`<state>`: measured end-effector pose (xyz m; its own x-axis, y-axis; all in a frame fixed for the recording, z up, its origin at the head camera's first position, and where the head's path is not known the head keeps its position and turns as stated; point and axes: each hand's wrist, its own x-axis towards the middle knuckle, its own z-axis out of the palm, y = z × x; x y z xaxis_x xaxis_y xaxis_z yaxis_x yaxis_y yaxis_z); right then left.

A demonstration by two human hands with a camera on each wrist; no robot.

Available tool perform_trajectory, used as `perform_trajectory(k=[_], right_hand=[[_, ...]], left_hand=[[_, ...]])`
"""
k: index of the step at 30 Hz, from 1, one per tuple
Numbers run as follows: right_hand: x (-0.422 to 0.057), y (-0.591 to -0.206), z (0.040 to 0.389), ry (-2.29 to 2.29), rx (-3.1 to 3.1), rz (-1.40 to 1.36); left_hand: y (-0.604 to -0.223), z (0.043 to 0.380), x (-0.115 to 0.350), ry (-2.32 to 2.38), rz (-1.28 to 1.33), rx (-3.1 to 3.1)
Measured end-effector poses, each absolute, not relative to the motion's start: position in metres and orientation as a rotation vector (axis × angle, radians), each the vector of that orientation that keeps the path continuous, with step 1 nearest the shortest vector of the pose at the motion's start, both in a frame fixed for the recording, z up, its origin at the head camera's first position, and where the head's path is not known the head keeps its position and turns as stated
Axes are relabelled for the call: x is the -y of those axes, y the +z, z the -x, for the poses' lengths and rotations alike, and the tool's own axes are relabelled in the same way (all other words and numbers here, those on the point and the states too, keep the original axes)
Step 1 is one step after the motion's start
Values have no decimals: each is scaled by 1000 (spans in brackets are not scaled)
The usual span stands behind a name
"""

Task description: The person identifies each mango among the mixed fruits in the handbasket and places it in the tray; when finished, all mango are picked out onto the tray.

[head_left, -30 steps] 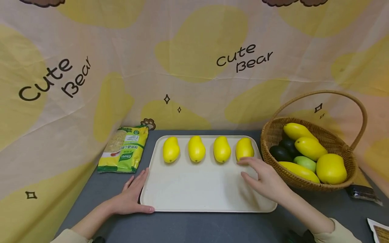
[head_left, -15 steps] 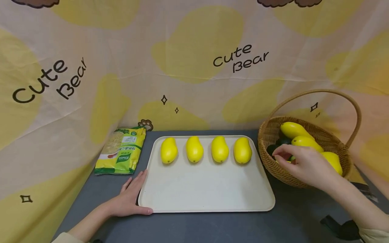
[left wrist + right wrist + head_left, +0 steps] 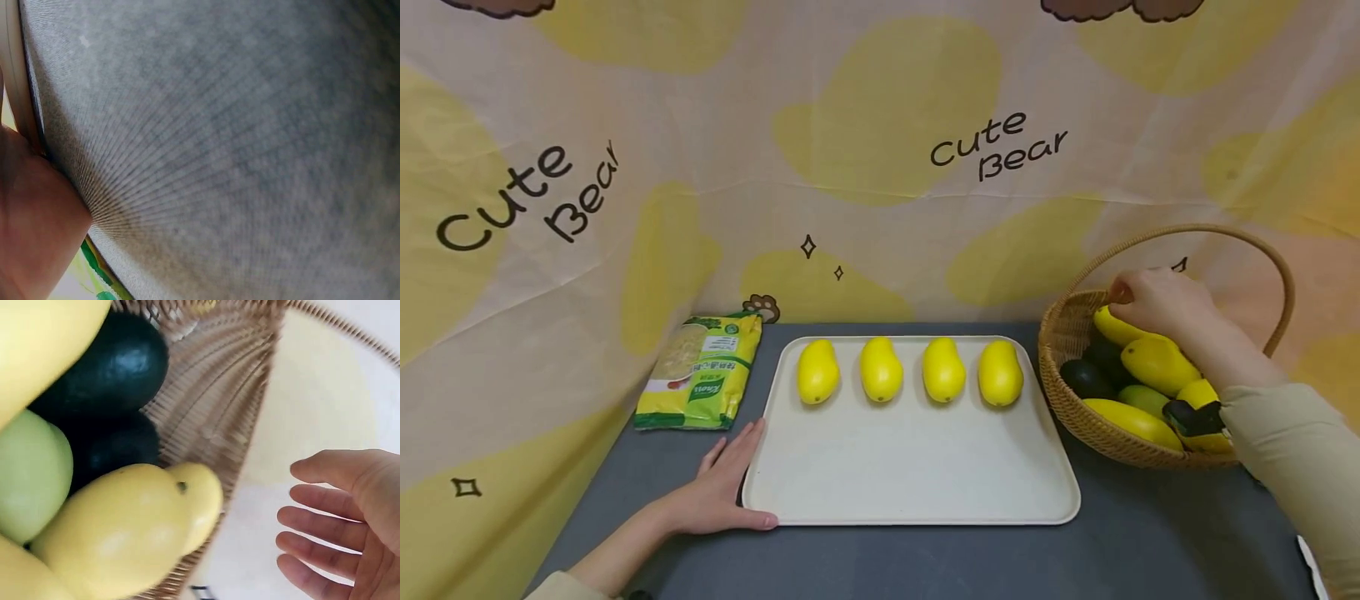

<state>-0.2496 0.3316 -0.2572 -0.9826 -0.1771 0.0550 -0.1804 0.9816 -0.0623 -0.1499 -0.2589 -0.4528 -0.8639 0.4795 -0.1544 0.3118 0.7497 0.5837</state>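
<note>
My left hand (image 3: pixel 711 500) rests along the left edge of the white tray (image 3: pixel 910 467), fingers straight and thumb at the front corner; the left wrist view shows part of that hand (image 3: pixel 40 225) beside the tray rim (image 3: pixel 15 69). A row of several yellow mangoes, the rightmost mango (image 3: pixel 1000 372) among them, lies along the tray's back. Over the back of the wicker basket (image 3: pixel 1078 429) is my right hand (image 3: pixel 1165 304), holding nothing. In the right wrist view, its loosely bent fingers (image 3: pixel 322 528) stay apart from a yellow mango (image 3: pixel 119 531).
The basket also holds dark green avocado-like fruit (image 3: pixel 125 362) and a pale green fruit (image 3: pixel 28 475). Its tall handle (image 3: pixel 1288 292) arches above. A yellow-green food packet (image 3: pixel 700 371) lies left of the tray. A patterned cloth (image 3: pixel 865 125) hangs behind the grey table (image 3: pixel 925 562).
My right hand has left the rightmost mango on the tray, crossed right to the basket, and moved toward the basket's back. My left hand keeps its place on the tray edge.
</note>
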Motion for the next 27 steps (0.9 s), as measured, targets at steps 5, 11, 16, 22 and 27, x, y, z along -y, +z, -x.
perform_trajectory(k=[5,11,16,22,27], right_hand=[[-343,-272,265,147,3164,-190],[-356,-286,274,146,3255,-105],[-361,-295,279,131,3277,-120],[-366,-302,280,122,3275,-150],[-368,-304,283,99,3260,-185]], left_hand=[[-452,150,258,811,-617,-2649],[-452,150,258,810,-624,-2641],[-453,150,260,806,-620,-2636],[-454,151,261,796,-615,-2637],[-455,152,263,800,-619,-2642]])
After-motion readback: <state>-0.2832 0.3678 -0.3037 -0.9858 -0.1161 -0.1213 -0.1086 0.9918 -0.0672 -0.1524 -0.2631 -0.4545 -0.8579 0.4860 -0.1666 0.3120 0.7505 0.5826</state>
